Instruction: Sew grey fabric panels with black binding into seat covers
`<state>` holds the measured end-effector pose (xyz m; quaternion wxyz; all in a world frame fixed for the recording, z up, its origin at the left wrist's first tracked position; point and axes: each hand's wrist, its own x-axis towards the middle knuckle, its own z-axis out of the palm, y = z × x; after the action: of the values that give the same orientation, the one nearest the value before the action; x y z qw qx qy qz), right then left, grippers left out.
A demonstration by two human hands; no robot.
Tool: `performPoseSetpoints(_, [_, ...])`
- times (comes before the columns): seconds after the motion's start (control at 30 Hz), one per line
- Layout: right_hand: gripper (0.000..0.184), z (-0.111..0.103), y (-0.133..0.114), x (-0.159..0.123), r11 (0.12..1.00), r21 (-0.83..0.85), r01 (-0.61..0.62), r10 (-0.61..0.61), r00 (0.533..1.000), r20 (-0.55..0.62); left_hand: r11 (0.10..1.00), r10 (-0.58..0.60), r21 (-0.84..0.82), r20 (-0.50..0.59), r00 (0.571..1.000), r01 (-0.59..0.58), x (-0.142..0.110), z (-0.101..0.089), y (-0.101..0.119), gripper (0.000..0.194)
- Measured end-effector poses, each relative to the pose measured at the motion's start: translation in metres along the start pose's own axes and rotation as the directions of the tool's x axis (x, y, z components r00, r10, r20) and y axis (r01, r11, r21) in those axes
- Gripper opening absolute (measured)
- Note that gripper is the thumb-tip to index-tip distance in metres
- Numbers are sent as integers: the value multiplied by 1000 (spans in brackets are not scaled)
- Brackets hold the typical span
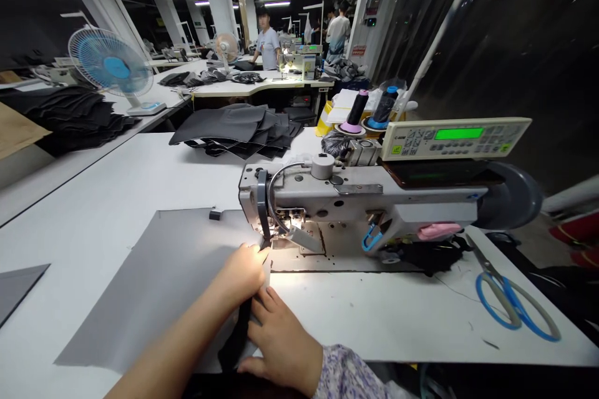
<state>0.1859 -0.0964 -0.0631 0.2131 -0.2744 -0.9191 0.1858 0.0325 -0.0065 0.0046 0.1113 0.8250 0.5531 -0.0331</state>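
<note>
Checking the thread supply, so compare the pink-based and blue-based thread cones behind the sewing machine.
The pink-based cone has a pink base, while the blue-based cone has a blue base and blue tip. The pink-based cone looks slimmer; the blue-based cone looks fatter. Clear plastic shows behind the blue-based cone, not the pink-based cone. Both carry dark thread and stand upright.

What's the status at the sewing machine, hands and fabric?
Left hand at the sewing machine's needle area, on the grey panel. Right hand on the black fabric. Grey panel under left forearm.
</note>
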Motion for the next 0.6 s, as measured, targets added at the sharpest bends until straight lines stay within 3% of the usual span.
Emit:
performPoseSetpoints(0.07, [65, -1, 4, 4, 1000, -11, -3, 3, 1000, -18, 999, -15, 43, 9, 1000, 14, -5, -2, 2, 39])
performPoseSetpoints(0.23, [49, 2, 8, 14, 999, -25, -31, 30, 998, -53, 993, -91, 75, 51, 995, 87, -12, -6, 9, 27])
performPoseSetpoints(0.43, [42, 13, 15, 24, 998, -45, -39, 33, 993, -113, 989, -116, 98, 89, 989, 107, -4, -5, 15, 29])
performPoseSetpoints(0.6, [35, 10, 17, 33, 997, -50, -61, 54, 990, -133, 982, -110, 158, 67, 992, 99, 8, 5, 12, 21])
